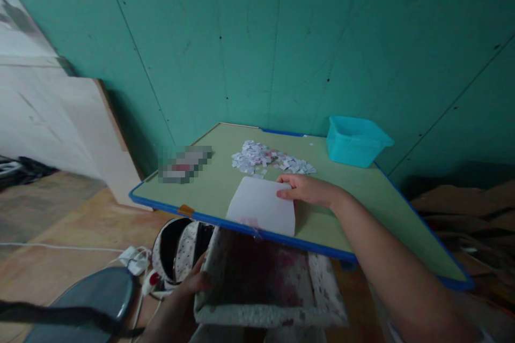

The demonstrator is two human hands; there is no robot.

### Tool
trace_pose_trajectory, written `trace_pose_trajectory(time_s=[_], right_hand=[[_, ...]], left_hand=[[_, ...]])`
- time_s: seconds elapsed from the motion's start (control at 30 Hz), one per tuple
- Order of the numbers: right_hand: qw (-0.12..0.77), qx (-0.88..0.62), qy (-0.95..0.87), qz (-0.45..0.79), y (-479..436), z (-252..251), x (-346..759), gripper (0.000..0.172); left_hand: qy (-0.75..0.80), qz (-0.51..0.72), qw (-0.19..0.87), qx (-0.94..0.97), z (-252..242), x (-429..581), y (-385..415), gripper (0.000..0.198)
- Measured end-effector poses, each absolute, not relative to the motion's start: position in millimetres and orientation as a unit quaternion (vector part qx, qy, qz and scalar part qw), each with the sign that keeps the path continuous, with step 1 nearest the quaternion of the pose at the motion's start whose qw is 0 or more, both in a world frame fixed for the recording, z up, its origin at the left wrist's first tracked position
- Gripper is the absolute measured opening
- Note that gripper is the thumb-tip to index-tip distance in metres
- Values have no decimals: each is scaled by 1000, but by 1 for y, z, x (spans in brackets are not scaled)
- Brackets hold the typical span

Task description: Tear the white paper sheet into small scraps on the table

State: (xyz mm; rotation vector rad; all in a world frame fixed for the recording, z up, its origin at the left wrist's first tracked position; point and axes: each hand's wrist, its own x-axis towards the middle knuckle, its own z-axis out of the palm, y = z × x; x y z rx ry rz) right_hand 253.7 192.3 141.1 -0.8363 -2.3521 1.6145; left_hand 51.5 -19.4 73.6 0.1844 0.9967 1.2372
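My right hand [292,187] grips the right edge of a white sheet of paper [261,203], thumb on top and fingers around behind. The sheet stands slightly curved on the table near its front edge, in front of a pile of small paper scraps [251,156]. Below the table edge, my left hand [198,284] holds the left side of a cloth-covered box [269,315]. The box has stained, reddish insides and is pressed up close under the front edge. Most of the left fingers are hidden by the box or in shadow.
A turquoise plastic basket [354,142] stands at the back right of the green table [341,214] with blue-taped edges. A blurred-out flat item [185,165] lies at the left. On the floor are a grey stool [88,300], an open dotted bag [185,249] and white cables [134,260].
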Motion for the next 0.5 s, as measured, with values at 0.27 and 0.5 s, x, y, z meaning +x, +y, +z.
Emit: trace_pose_trajectory(time_s=[0.27, 0.5], right_hand=[[88, -268, -816, 505, 193, 141, 255, 30], [138, -267, -801, 518, 192, 149, 254, 24]], left_hand=[[434, 534, 722, 68, 62, 46, -16, 46], [432, 551, 712, 52, 55, 41, -16, 38]])
